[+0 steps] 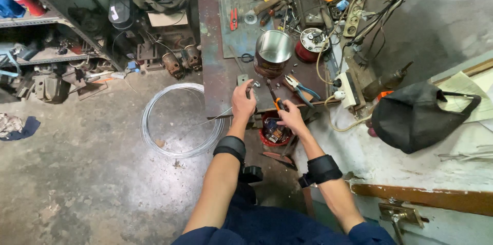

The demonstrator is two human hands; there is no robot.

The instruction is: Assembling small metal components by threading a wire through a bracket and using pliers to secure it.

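Note:
My left hand (pixel 243 102) is closed around a thin steel wire (pixel 215 117) at the front edge of the workbench (pixel 215 78). The wire trails left and down toward a large wire coil (pixel 181 120) lying on the concrete floor. My right hand (pixel 291 116) grips orange-handled pliers (pixel 275 98) whose jaws point up toward my left hand. A shiny metal pot (pixel 272 50) stands on the bench just beyond both hands. Black bands wrap both wrists.
Blue-handled pliers (pixel 302 89) lie on the bench right of my hands. A red bucket (pixel 273 131) of parts sits under the bench. A copper-wound red spool (pixel 309 42), tools, a power strip (pixel 348 90), a black bag (pixel 415 116) and cluttered shelves (pixel 41 44) surround the bench.

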